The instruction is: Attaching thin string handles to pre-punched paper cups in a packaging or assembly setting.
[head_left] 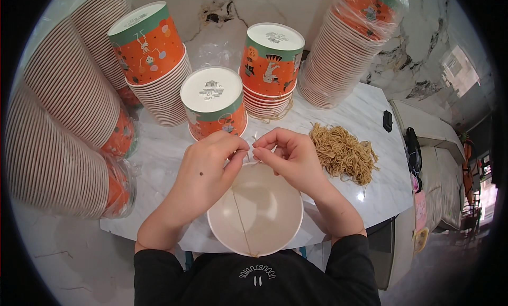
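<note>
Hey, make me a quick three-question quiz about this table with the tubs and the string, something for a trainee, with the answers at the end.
1. Which of these lies to the right of the right hand on the marble table?
A) a row of spoons
B) a heap of tan strings
C) a glass jar

2. True or false: the orange-and-green tub just beyond the left hand stands mouth up.

3. Fill in the blank: a thin tan ____ runs across the pale inside of the open tub in front of the person.

Key:
1. B
2. False; its white base faces up.
3. String
</note>
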A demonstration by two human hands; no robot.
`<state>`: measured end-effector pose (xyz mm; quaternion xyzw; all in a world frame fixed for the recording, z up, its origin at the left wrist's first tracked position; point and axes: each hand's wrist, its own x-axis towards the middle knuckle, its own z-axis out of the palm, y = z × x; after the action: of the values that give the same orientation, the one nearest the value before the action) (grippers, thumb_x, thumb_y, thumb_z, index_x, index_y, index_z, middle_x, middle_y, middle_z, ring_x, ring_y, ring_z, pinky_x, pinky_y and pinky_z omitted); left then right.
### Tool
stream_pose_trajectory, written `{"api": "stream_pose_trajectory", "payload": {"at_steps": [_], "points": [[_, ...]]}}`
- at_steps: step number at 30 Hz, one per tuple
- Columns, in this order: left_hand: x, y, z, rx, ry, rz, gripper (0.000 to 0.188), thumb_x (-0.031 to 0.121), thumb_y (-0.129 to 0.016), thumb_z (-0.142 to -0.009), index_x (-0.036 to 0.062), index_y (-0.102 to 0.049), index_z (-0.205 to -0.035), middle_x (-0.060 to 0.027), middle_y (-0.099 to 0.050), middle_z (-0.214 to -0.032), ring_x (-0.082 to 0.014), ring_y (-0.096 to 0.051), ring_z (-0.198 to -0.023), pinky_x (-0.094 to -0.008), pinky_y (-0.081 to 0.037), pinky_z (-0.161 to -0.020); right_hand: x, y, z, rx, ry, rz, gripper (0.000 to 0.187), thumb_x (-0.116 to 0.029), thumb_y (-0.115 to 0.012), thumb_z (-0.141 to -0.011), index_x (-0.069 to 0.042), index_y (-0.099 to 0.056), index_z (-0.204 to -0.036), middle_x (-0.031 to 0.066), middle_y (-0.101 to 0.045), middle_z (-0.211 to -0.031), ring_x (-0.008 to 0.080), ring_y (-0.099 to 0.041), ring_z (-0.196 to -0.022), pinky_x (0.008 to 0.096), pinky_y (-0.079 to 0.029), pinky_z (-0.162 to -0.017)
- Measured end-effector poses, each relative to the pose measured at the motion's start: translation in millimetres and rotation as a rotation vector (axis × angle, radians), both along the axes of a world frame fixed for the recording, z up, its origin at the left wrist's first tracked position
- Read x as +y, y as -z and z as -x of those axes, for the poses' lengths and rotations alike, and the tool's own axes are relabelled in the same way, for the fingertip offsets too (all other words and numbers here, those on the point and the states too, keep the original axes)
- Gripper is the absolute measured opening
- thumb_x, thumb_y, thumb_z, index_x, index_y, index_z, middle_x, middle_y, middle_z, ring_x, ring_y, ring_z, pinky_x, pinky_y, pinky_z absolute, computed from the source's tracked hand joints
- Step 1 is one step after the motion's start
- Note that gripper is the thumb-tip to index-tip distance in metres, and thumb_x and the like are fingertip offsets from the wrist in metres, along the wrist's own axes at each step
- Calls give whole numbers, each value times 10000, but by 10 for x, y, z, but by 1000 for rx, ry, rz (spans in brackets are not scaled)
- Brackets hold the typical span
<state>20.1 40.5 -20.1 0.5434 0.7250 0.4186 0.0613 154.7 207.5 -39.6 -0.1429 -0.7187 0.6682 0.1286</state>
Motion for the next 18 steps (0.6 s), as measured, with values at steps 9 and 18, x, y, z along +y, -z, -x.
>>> {"api": "stream_pose_trajectory", "payload": {"at_steps": [9,18], "points": [[1,-21,-60,19,-46,-105,115,-9,-757,-870,1,-725,-981,-77,-701,-930,-132,-614,-654,-268,-501,-593,-98,-31,-28,33,130,-512,155,-90,-746,-944,10,-735,-1061,11,-707,-845,29,-568,-656,211,-454,-583],[57,-54,48,-260,12,146,131,90,-768,-872,10,-690,-941,-81,-700,-808,-173,-639,-619,-305,-496,-594,-93,-70,-22,192,55,-550,90,-37,-643,-1006,-11,-661,-1091,19,-669,-906,47,-555,-688,229,-452,-609]]}}
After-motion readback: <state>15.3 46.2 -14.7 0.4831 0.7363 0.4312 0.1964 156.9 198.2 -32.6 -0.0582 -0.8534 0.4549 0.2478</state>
